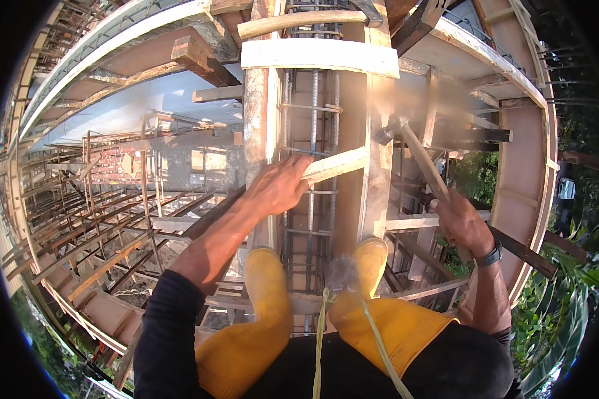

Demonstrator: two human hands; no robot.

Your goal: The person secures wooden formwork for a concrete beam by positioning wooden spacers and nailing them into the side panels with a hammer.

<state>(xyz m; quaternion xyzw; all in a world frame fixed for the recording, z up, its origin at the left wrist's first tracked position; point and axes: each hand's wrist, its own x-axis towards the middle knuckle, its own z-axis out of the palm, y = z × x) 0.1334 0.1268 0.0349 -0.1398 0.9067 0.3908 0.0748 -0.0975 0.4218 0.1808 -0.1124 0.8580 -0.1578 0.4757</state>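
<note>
Left hand (283, 185): fingers bent over the left end of a short wood strip (337, 166), which is pinched there; fingertips partly hidden, so the exact grip cannot be told. The strip is held slantwise across a long formwork channel (377, 193), its right end brought to the inner edge of the right side; whether contact is made cannot be told.

Right hand (462, 223): fingers wrapped around the lower handle of a hammer (427, 161), head raised to the upper left, near the right side of the channel; dark wristwatch (491, 254) worn at the wrist.

Channel contents: ribbed steel bars (314, 113) laid lengthwise, crossed by thin ties; the bars are partly covered by the hand and strip. Farther up, the channel is bridged by a pale board (319, 55) and, beyond it, by a curved batten (299, 24).

Yellow boots (266, 272) are planted one on each side of the channel. To the left, a lattice of timbers (113, 256) is seen below; to the right, leaves (572, 319), cut off by the dark rim. Area right of the hammer head blurred by a smudge; another blur between the boots, detail there lost
</note>
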